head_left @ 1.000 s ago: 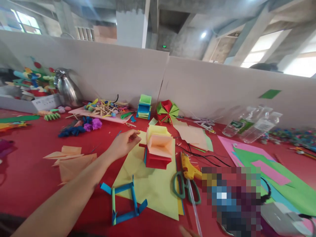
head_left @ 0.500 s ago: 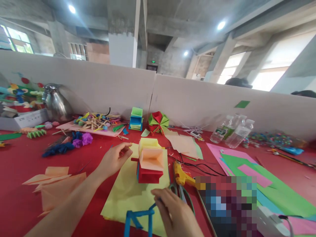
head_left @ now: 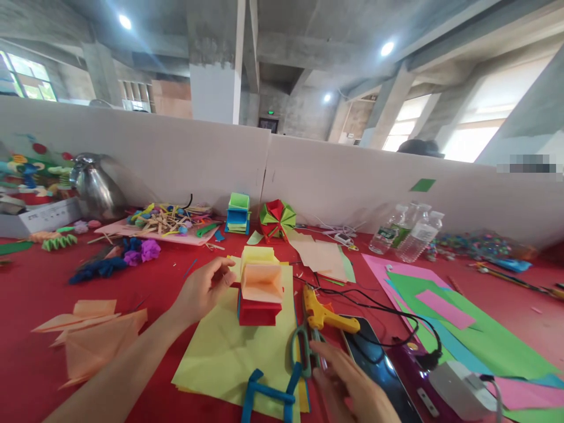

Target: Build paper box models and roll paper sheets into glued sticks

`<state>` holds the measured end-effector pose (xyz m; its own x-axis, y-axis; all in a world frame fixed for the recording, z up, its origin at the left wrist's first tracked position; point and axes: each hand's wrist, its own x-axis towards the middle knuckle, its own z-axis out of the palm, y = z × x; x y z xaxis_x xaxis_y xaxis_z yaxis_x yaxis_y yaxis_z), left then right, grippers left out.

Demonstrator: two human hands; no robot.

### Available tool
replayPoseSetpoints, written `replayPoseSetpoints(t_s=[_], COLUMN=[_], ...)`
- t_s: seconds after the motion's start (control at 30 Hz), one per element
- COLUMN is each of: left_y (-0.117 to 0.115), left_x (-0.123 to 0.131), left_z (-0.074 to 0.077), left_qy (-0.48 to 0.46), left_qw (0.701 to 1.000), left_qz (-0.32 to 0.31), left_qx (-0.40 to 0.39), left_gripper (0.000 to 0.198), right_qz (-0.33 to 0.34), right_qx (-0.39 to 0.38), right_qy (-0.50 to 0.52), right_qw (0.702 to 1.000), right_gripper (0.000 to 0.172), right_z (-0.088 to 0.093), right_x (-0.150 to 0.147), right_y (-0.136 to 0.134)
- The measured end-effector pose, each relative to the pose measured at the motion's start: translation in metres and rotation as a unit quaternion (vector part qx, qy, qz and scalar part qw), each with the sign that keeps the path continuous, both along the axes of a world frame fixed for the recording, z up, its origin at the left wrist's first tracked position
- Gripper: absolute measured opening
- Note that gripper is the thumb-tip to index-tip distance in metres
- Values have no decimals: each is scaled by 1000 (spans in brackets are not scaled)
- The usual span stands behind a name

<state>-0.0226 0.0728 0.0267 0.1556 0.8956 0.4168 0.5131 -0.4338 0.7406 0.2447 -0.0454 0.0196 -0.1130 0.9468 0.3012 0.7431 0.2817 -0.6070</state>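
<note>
A folded-paper model [head_left: 262, 283] with yellow, peach and red open box shapes stands on a stack of yellow paper [head_left: 211, 352]. My left hand [head_left: 207, 289] is at its left side, fingers curled but apart; whether they touch the model I cannot tell. An H-shaped frame of blue rolled paper strips [head_left: 271, 392] lies at the near edge of the stack. To its right, my right hand [head_left: 352, 379] is over the green-handled scissors [head_left: 300, 351], fingers apart and somewhat blurred. Part of the scissors is hidden by that hand.
A yellow glue gun [head_left: 324, 312] and a phone [head_left: 381, 367] lie to the right, with black cables and a purple power strip [head_left: 408, 376]. Peach paper pieces [head_left: 101, 341] lie left. Behind are plastic bottles [head_left: 418, 235], coloured sheets, a steel jug [head_left: 97, 187] and a white partition.
My right hand has let go of the blue strip frame and moved right to the scissors. The frame now rests on the yellow paper. My left hand has stayed beside the model.
</note>
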Motion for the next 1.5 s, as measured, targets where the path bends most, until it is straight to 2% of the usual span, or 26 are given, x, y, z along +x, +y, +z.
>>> replayPoseSetpoints(t_s=[0.07,0.13,0.23,0.33,0.4,0.53,0.63,0.67,0.73,0.8,0.87,0.97,1.03,1.1,1.17,1.23,1.3,1.4,1.5], left_y=[8,15,21,19,16,10,5,2,-6,-13,-19,-24,-25,-23,-20,-15,-9,0,7], left_x=[-2,-6,-16,-29,-37,-45,-44,-43,-40,-37,-33,-28,-27,-28,-31,-33,-32,-25,-17], left_z=[-8,-17,-25,-23,-18,-3,9,12,18,21,22,23,25,25,24,20,14,4,-3], left_qy=[-16,-52,-106,-90,-47,72,116,116,115,124,139,152,137,107,81,62,42,2,-3], left_qw=[998,989,957,930,929,963,967,962,939,902,869,841,836,844,861,887,917,957,980], left_qz=[-3,-38,-149,-231,-225,-134,-104,-122,-199,-286,-346,-397,-412,-405,-378,-326,-256,-147,-65], left_qx=[-54,-134,-223,-270,-290,-224,-201,-214,-256,-297,-325,-336,-334,-334,-330,-320,-304,-252,-187], left_gripper=[37,43,58,80,74,33,30,31,31,30,29,33,41,47,45,43,43,44,43], right_qz=[-16,-17,15,35,53,80,84,87,99,115,119,96,65,47,58,66,39,-31,-89], right_qx=[-32,-59,-83,-114,-145,-209,-237,-240,-239,-228,-207,-191,-190,-189,-199,-197,-156,-54,0], right_qy=[2,17,39,13,-1,29,33,30,16,-4,-15,36,90,120,113,98,89,39,-54], right_qw=[999,998,996,993,988,974,967,966,966,967,971,976,976,973,972,973,983,997,995], right_gripper=[30,31,38,41,36,28,29,31,30,18,9,11,11,11,18,29,32,30,24], right_z=[10,17,21,20,21,23,21,20,17,14,11,7,4,1,1,4,13,34,55], right_x=[5,5,-2,-6,-3,10,12,10,2,-6,-14,-20,-23,-24,-22,-16,-8,-1,-8], right_y=[12,32,65,81,77,47,30,27,26,29,34,41,43,44,43,44,53,88,145])
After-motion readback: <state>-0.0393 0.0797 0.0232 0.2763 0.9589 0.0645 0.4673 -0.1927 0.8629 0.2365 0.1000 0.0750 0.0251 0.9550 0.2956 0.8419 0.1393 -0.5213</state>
